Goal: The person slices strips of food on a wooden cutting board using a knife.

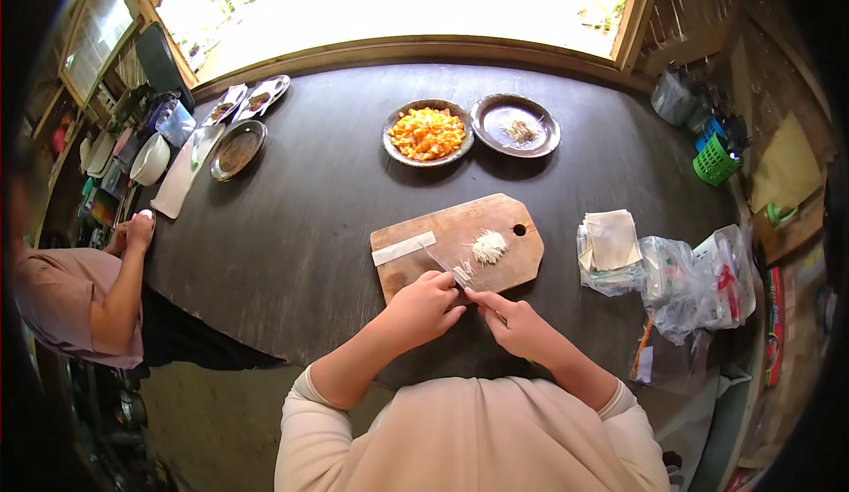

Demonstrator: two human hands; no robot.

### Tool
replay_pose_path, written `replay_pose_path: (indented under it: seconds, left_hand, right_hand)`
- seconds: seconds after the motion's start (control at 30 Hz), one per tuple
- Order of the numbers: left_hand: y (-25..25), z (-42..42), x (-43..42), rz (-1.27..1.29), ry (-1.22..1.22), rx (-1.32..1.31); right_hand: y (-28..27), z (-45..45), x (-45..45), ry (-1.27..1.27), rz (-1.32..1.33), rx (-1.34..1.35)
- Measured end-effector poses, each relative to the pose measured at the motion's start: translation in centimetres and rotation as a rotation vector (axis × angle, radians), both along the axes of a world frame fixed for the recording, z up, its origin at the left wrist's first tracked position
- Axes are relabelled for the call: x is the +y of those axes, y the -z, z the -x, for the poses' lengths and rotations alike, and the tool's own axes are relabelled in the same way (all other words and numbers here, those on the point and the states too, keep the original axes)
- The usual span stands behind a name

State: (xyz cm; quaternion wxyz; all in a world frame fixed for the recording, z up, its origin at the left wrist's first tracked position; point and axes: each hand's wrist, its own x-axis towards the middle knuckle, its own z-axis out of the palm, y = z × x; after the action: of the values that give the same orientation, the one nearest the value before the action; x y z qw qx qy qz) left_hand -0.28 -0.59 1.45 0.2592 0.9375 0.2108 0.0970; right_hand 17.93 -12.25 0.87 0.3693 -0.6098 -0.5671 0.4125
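Note:
A wooden cutting board with a hole at one corner lies on the dark table before me. On it are a pile of thin white strips, a smaller bunch of strips and a flat pale strip along the left side. My left hand is closed at the board's near edge, beside the smaller bunch; what it holds, if anything, is hidden. My right hand is closed on the knife, whose thin blade points up and left across the board.
Beyond the board stand a bowl of orange pieces and a plate with scraps. Plastic bags and a stack of wrappers lie right. A co-worker is at the left, near an oval dish.

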Motion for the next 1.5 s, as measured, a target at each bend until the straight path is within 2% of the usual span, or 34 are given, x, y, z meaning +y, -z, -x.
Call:
replay_pose_path:
  seconds: [0.1, 0.17, 0.47, 0.57, 0.67, 0.9, 1.2, 1.27, 1.4, 1.47, 1.5]
  left_hand:
    - [0.0, 0.1, 0.1, 0.003, 0.008, 0.005]
    - [0.1, 0.1, 0.1, -0.004, 0.008, 0.032]
    - [0.2, 0.1, 0.1, -0.008, 0.014, 0.012]
    - [-0.2, 0.0, 0.1, -0.009, 0.013, 0.026]
    - [-0.1, 0.0, 0.0, -0.008, 0.0, 0.018]
    - [-0.1, 0.0, 0.0, -0.003, 0.002, 0.016]
    - [-0.2, 0.0, 0.0, -0.011, 0.005, 0.044]
    - [-0.4, 0.0, -0.3, -0.015, -0.029, 0.079]
    - [-0.3, 0.1, -0.2, -0.019, -0.025, 0.079]
    - [-0.6, 0.0, -0.4, -0.011, -0.03, 0.071]
    - [-0.6, 0.0, -0.4, -0.005, -0.027, 0.073]
  right_hand:
    - [-0.1, 0.1, 0.1, -0.005, 0.062, -0.002]
    - [1.1, 0.1, 0.2, -0.003, -0.079, -0.015]
    - [0.0, 0.0, -0.3, -0.016, 0.009, 0.008]
    - [1.0, 0.1, -0.3, -0.003, -0.066, 0.019]
    - [0.7, 0.5, 0.1, -0.016, -0.037, -0.07]
    - [-0.3, -0.2, -0.3, -0.037, 0.059, -0.001]
    - [1.0, 0.3, 0.2, -0.007, -0.089, -0.022]
    - [-0.1, 0.1, -0.2, -0.013, 0.039, -0.013]
    - [-0.7, 0.1, -0.2, -0.017, 0.106, 0.0]
    - [0.9, 0.1, 0.0, -0.02, -0.06, -0.041]
    - [1.0, 0.2, 0.2, -0.017, -0.054, -0.038]
